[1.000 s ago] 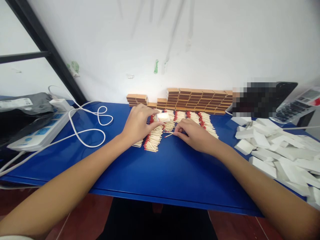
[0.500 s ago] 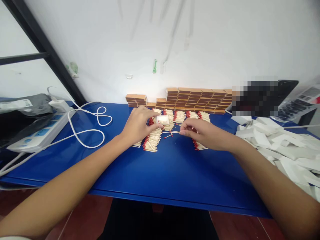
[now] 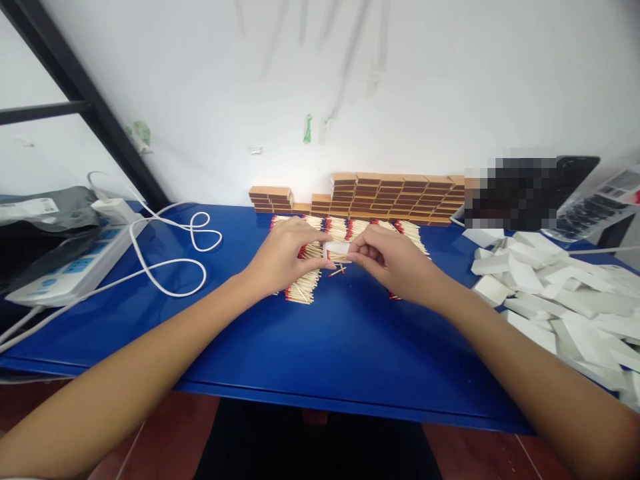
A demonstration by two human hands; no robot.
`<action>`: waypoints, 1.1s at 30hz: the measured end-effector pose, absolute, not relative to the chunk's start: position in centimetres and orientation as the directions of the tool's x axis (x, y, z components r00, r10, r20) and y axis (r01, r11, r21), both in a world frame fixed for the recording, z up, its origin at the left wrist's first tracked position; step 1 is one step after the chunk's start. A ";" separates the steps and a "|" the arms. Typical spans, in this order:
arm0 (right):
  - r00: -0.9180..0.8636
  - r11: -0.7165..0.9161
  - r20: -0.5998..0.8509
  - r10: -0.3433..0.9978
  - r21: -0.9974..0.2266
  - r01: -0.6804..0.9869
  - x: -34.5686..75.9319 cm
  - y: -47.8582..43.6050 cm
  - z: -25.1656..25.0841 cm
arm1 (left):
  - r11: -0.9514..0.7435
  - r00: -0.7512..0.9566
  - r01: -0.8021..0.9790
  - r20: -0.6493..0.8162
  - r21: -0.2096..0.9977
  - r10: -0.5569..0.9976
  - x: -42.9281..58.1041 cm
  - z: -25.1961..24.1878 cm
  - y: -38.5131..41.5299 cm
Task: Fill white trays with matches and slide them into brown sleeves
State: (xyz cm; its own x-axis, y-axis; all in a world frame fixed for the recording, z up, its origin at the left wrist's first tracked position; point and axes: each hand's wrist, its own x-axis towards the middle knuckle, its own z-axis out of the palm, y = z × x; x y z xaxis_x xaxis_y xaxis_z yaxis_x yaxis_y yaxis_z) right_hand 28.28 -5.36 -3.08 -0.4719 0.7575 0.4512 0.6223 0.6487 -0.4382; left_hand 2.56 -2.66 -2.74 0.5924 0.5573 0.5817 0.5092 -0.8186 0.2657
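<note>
Thumb and fingers of my left hand (image 3: 285, 257) grip the left end of a small white matchbox tray (image 3: 337, 247). Red-headed matches lie in this tray. At its right end my right hand (image 3: 397, 261) is closed in a pinch on matches, their ends at the tray; how many cannot be made out. Rows of matches (image 3: 301, 292) are heaped on the blue table (image 3: 310, 353) beneath and around both hands. Just below the tray lie a few loose matches (image 3: 337, 272).
Stacked brown matchboxes (image 3: 395, 193) line the wall. A large pile of white empty trays (image 3: 565, 293) lies at the right, near a dark phone (image 3: 530, 193) propped upright. On the left are a power strip (image 3: 75, 270) and a looping white cable (image 3: 170, 293).
My right hand has moved left with the matches and reached the tray. My left hand and the tray have shifted slightly right, closer to it.
</note>
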 end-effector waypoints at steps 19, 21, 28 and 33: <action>-0.596 0.689 0.345 0.725 -0.342 0.639 28.6 -4.7 -5.2 | -0.709 0.495 0.671 0.582 0.217 0.645 1.7 -2.7 -1.9; -0.587 0.673 0.330 0.739 -0.338 0.658 28.6 -4.5 -5.4 | -0.711 0.498 0.670 0.580 0.214 0.644 1.8 -2.6 -2.0; -0.546 0.608 0.269 0.793 -0.381 0.696 28.9 -4.5 -4.9 | -0.724 0.513 0.660 0.585 0.200 0.629 1.9 -2.5 -2.2; -0.586 0.654 0.295 0.755 -0.401 0.641 27.9 -5.4 -4.5 | -0.722 0.509 0.662 0.587 0.200 0.630 1.8 -2.6 -2.1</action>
State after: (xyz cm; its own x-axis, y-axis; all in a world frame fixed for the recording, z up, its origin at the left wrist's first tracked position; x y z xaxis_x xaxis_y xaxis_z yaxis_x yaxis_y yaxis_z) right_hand 27.86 -5.36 -4.52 -0.5861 0.7547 0.2949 0.6412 0.6545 -0.4007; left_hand 1.83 -2.07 -2.63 0.5093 0.6296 0.5868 0.6622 -0.7221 0.2001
